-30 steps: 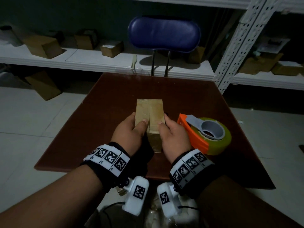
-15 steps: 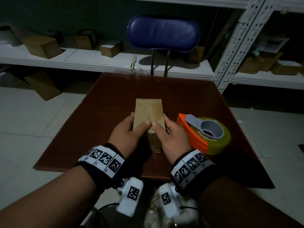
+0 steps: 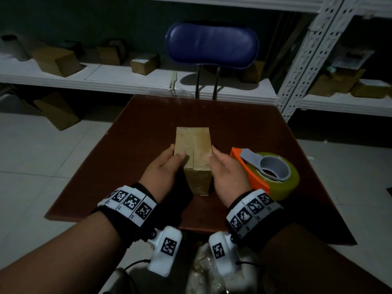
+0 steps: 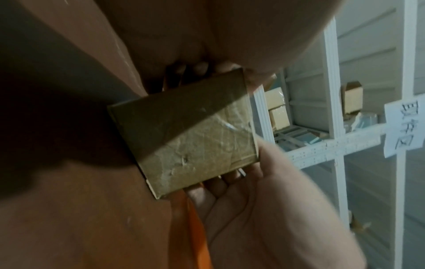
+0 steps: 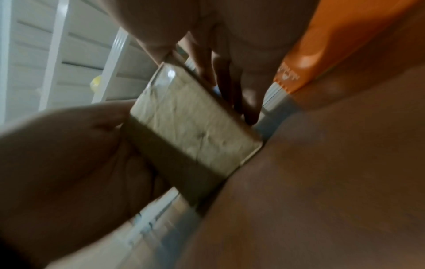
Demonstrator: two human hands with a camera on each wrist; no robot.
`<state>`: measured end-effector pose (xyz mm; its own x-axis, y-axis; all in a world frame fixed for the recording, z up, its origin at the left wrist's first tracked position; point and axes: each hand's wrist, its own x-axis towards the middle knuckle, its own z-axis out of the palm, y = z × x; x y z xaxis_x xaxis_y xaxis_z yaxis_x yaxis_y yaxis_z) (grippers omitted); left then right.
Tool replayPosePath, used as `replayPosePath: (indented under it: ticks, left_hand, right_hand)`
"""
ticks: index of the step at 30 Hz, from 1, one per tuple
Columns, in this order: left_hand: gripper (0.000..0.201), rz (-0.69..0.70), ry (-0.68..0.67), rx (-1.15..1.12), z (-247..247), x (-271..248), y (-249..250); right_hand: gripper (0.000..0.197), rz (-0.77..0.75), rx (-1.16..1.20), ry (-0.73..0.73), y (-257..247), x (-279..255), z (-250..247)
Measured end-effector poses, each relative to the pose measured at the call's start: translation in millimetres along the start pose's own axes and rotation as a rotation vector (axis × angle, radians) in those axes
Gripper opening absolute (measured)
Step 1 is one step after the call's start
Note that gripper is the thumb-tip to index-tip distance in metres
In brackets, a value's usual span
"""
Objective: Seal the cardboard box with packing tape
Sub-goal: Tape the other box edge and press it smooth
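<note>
A small cardboard box (image 3: 194,149) lies on the dark brown table (image 3: 144,128), glossy tape across its top and near end (image 4: 184,134). My left hand (image 3: 176,151) grips its left side, thumb on the top face. On the other side my right hand (image 3: 213,154) grips it, thumb at the top edge and fingers (image 4: 227,180) down its flank. The wrist views show the box (image 5: 190,123) clamped between both palms. An orange tape dispenser (image 3: 269,172) with a yellowish roll sits just right of my right hand, untouched.
A blue chair (image 3: 212,45) stands behind the table's far edge. Low white shelves (image 3: 127,79) carry several cardboard boxes, and a white perforated rack post (image 3: 301,66) rises at the right. Pale tiled floor surrounds the table.
Both thumbs have slid apart from the middle seam out to the box's side edges. The hands have shifted slightly forward along the box; the dispenser stayed put.
</note>
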<state>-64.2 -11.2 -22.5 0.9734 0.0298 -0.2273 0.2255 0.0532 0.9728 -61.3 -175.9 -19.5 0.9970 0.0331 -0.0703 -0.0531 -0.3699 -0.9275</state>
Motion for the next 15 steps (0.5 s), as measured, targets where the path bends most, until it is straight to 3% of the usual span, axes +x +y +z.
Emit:
replayPosePath:
  ticks: [2, 3, 6, 9, 11, 15]
  left_hand:
    - [0.1, -0.057, 0.006, 0.03, -3, 1, 5]
    - [0.097, -0.071, 0.021, 0.041, -2, 0, 9]
    - [0.061, -0.052, 0.042, 0.059, 1, -2, 10]
    - [0.03, -0.028, 0.072, 0.088, -1, -2, 12]
    - [0.022, -0.022, 0.088, 0.071, -5, 2, 15]
    - [0.027, 0.01, 0.028, 0.105, -16, 7, 16]
  right_hand:
    - [0.079, 0.009, 0.038, -0.004, 1, 6, -3]
    - [0.08, 0.018, 0.059, -0.002, 2, 10, -4]
    - [0.078, 0.045, 0.09, 0.014, 1, 14, -6]
    - [0.06, 0.085, 0.136, 0.028, -5, 15, -11]
    - [0.051, 0.115, 0.199, 0.04, -6, 20, -19]
    - [0.052, 0.139, 0.231, 0.048, -10, 26, -28]
